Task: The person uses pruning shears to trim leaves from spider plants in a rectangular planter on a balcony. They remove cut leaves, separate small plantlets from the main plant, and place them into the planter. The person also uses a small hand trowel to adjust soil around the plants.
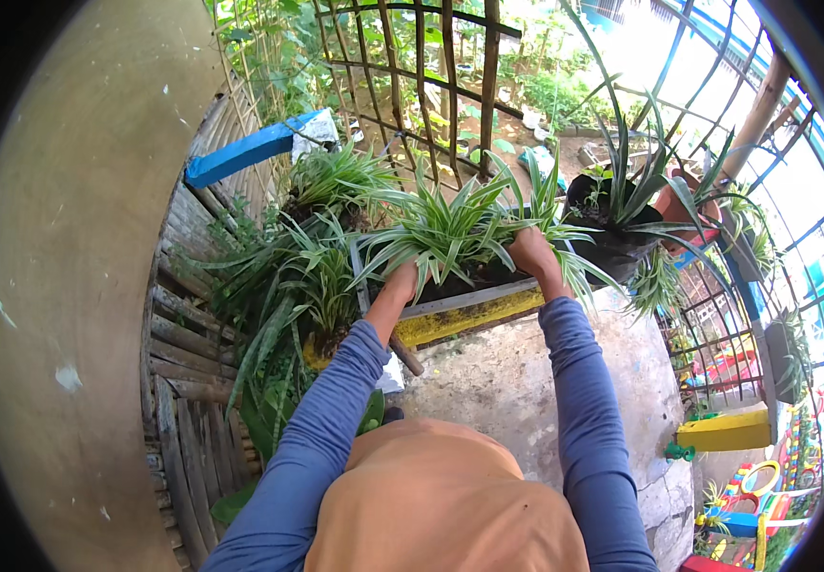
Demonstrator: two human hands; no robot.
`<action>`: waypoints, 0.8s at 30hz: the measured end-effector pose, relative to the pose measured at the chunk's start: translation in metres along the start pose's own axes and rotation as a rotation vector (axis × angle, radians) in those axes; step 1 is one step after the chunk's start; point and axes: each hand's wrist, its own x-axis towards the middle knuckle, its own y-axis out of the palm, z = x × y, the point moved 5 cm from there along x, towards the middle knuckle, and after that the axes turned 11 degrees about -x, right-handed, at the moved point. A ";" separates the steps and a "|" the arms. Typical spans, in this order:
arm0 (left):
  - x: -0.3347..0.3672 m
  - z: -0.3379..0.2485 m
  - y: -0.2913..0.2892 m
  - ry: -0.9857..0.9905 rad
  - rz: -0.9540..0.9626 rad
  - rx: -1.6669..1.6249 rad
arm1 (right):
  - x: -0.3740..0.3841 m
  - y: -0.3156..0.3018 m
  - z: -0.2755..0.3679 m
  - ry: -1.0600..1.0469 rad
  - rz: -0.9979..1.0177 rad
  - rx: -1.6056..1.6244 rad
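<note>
Green-and-white striped spider plants [455, 227] fill a long planter box [469, 313] with a worn yellow front. My left hand [404, 281] reaches over the box's near edge into the leaves, toward the left end. Toward the right end, my right hand [534, 255] is in among the foliage, low beside the clump. Leaves cover the fingers of both hands, so their grip does not show. Dark soil lies under the leaves, close to my hands.
More spider plants [336, 181] crowd the left, with roots showing on a lower clump [328, 338]. A black pot [612, 224] with a spiky plant stands right of the box. Beyond are a wooden lattice [417, 76], a blue beam [245, 155] and a bamboo wall [188, 324].
</note>
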 end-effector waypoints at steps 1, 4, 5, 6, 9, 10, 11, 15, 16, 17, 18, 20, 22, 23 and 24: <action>0.004 -0.008 0.001 -0.056 0.009 0.287 | 0.008 -0.006 0.005 -0.061 -0.019 0.062; -0.013 -0.050 0.013 -0.055 0.114 0.733 | 0.014 -0.020 0.014 0.017 0.081 0.164; -0.022 -0.067 0.017 -0.019 0.163 0.813 | 0.012 -0.029 0.019 0.019 0.066 0.148; -0.031 -0.087 0.022 0.103 0.201 0.882 | 0.010 -0.040 0.024 0.020 0.050 0.131; -0.044 -0.115 0.022 0.002 0.269 0.780 | -0.020 -0.080 0.030 0.010 -0.092 0.194; -0.047 -0.120 0.022 -0.014 0.299 0.817 | -0.031 -0.092 0.032 0.026 -0.175 0.240; -0.050 -0.123 0.020 -0.040 0.357 0.888 | -0.042 -0.103 0.031 0.033 -0.225 0.298; -0.066 -0.151 0.006 -0.054 0.215 0.971 | -0.084 -0.130 0.026 0.116 -0.545 0.512; -0.071 -0.165 0.008 0.001 0.166 0.983 | -0.090 -0.131 0.025 0.112 -0.604 0.582; -0.075 -0.179 0.011 0.041 0.118 1.004 | -0.097 -0.131 0.021 0.165 -0.651 0.657; -0.077 -0.192 0.015 0.011 0.077 1.038 | -0.101 -0.127 0.022 0.128 -0.593 0.770; -0.083 -0.213 0.032 -0.043 0.110 0.968 | -0.109 -0.111 0.022 0.167 -0.441 1.004; -0.092 -0.231 0.059 0.078 0.186 0.725 | -0.114 -0.094 0.029 0.155 -0.230 1.062; -0.094 -0.229 0.078 0.099 0.235 0.739 | -0.117 -0.086 0.032 0.174 -0.122 0.900; -0.095 -0.230 0.099 0.266 0.269 0.701 | -0.120 -0.077 0.037 0.155 -0.018 0.779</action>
